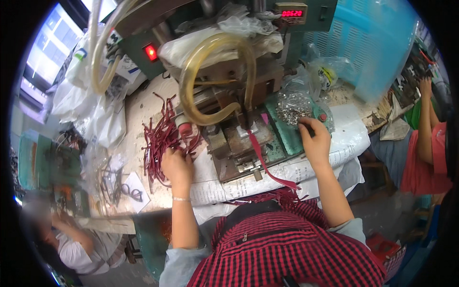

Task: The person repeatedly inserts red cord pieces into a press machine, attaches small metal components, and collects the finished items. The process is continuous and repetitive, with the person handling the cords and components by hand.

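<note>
At the middle of the tabletop, press: one red strap, upper end at the lower fixture, long axis running toward the wearer and slanting right, loose end lowermost. Left hand: on the strap pile; fingertips hidden, grip closure undeterminable. Right hand: thumb and forefinger close together beside the metal pieces; whether anything is pinched, cannot tell. Step, as judged: gathering parts with both hands. Next move, presumably: calls for singling out one strap and one small piece.
</note>
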The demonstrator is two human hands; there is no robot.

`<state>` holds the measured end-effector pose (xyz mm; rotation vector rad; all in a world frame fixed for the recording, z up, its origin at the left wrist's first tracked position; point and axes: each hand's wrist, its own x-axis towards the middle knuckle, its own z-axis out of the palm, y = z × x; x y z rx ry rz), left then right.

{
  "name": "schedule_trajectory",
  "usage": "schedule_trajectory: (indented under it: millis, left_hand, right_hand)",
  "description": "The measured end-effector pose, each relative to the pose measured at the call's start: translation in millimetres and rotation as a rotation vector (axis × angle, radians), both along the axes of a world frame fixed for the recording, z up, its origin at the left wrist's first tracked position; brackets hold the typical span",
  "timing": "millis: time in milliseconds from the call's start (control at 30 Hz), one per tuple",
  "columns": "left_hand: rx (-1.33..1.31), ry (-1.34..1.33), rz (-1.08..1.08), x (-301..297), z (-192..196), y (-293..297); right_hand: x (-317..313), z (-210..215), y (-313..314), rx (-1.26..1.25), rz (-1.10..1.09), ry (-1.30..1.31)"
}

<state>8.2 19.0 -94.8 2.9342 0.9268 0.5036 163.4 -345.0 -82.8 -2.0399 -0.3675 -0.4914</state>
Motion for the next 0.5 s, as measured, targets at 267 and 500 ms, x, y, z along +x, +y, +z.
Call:
schedule_trajectory:
  millis: [267,500]
  left_hand:
    - [-0.400,-0.063,-0.050,-24.0,44.0,19.3]
    - [-0.541,-0.748,-0.258,23.1,13.5,12.5]
  right_hand:
    - [-40.9,12.8,-49.4,0.158,-0.128,0.037]
    - [-22.7,105.4,59.4,0.200,0.374,-0.106]
